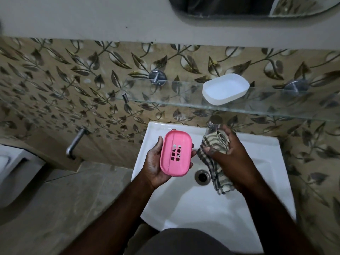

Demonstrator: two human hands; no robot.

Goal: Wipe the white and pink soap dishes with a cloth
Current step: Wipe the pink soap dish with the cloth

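The mirror (239,6) is cut off by the top edge, and its reflection is too dark to tell. The glass shelf (165,96) runs out at the right edge. The tap (214,123) is mostly hidden behind the right hand (230,150) and the checked cloth (215,162). The fingers (193,153) of the left hand (156,166) lie mostly behind the pink soap dish (175,153); only the tips show. Forearms and body cover the near rim of the sink (257,162).
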